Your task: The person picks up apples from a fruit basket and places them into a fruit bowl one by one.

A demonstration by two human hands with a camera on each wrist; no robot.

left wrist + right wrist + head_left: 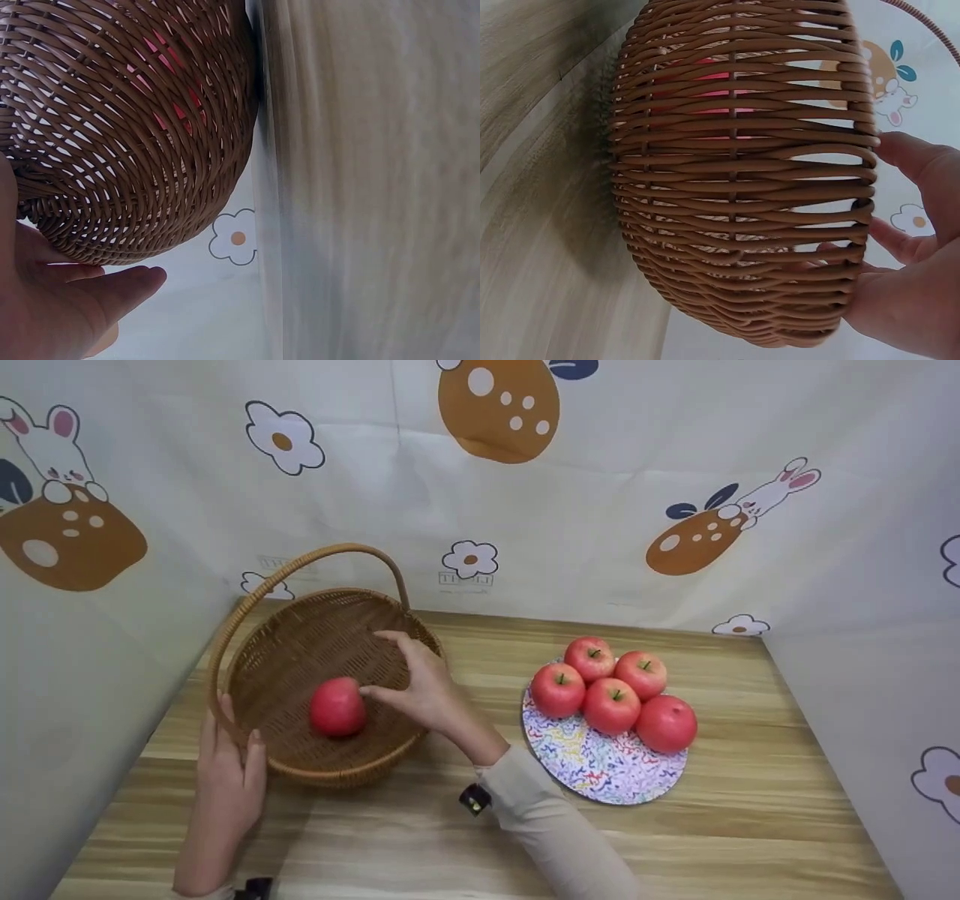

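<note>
In the head view, a brown wicker basket (330,774) with a tall arched handle (349,547) stands at the left of the table. One red apple (336,709) lies inside it; in the wrist views only red patches of the apple (697,94) show through the weave. My left hand (229,787) holds the basket's left side by the foot of the handle, thumb near the rim. Over the right part of the basket, my right hand (420,682) has its thumb and fingers spread wide, with nothing between them. The thumb tip is right beside the apple.
To the right, a round plate (607,769) with a colourful squiggle pattern carries several red apples (611,706) grouped toward its far side. Printed cloth walls (570,525) enclose the wooden table (750,780) at the back and both sides.
</note>
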